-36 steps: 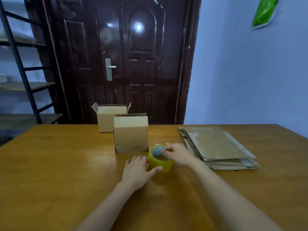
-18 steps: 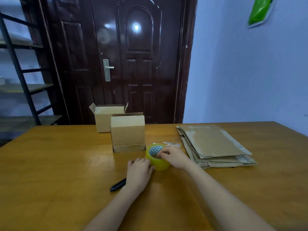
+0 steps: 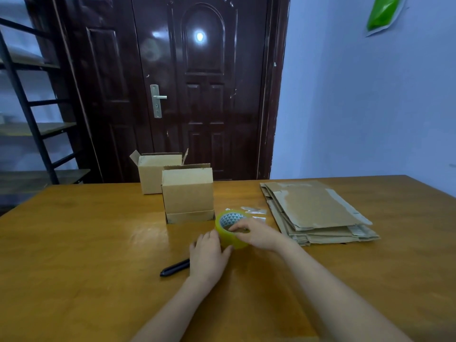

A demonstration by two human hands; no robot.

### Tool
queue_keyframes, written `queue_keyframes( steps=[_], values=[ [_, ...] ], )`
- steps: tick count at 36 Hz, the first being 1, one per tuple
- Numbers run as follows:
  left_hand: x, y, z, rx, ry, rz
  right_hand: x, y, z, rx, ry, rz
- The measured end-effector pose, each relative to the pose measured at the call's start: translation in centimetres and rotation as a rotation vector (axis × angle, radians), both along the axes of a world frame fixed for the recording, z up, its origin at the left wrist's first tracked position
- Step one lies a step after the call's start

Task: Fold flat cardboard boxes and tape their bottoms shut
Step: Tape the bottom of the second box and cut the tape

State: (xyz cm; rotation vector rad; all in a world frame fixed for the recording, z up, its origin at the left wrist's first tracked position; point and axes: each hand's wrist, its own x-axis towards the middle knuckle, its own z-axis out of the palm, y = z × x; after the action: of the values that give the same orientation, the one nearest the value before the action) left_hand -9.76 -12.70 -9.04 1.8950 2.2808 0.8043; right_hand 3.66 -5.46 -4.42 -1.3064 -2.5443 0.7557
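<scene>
A yellow-green roll of tape (image 3: 230, 233) lies flat on the wooden table (image 3: 86, 243), just right of a folded cardboard box (image 3: 188, 193). My right hand (image 3: 256, 234) grips the roll's near-right rim, fingertips at its top edge. My left hand (image 3: 208, 255) rests on the table with its fingers against the roll's left side. A second folded box (image 3: 154, 176) with raised flaps stands behind the first. A stack of flat cardboard boxes (image 3: 313, 211) lies to the right.
A black pen-like tool (image 3: 174, 267) lies on the table, partly under my left hand. Scraps of clear tape (image 3: 254, 211) lie behind the roll. A dark door (image 3: 197, 95) and a black shelf rack (image 3: 29, 119) stand beyond the table.
The black tool has come into view beside my left hand. Both hands stay on the tape roll, with my left hand slightly further back from it.
</scene>
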Motion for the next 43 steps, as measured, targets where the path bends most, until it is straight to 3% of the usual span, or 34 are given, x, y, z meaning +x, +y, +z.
queue_keyframes(
  steps=[4, 16, 24, 32, 38, 43],
  values=[
    [0.8, -0.4, -0.8, 0.012, -0.064, 0.028, 0.0, -0.2, -0.5, 0.019, -0.106, 0.010],
    [2.0, -1.0, 0.4, 0.187, -0.339, -0.123, -0.4, 0.5, 1.0, 0.206, 0.243, -0.134],
    [2.4, -0.6, 1.5, 0.259, -0.510, -0.114, -0.3, 0.1, 1.7, 0.228, 0.262, -0.150],
    [0.7, 0.6, 1.0, 0.316, -0.538, -0.102, -0.7, -0.6, 1.2, 0.232, 0.312, -0.146],
    [-1.2, 0.7, 1.6, 0.307, -0.693, -0.242, -0.3, -1.4, 1.4, 0.032, 0.735, -0.094],
    [-2.6, 0.7, 2.8, 0.327, -0.854, -0.429, -0.5, -2.7, 2.1, -0.072, 0.874, 0.038]
  ],
)
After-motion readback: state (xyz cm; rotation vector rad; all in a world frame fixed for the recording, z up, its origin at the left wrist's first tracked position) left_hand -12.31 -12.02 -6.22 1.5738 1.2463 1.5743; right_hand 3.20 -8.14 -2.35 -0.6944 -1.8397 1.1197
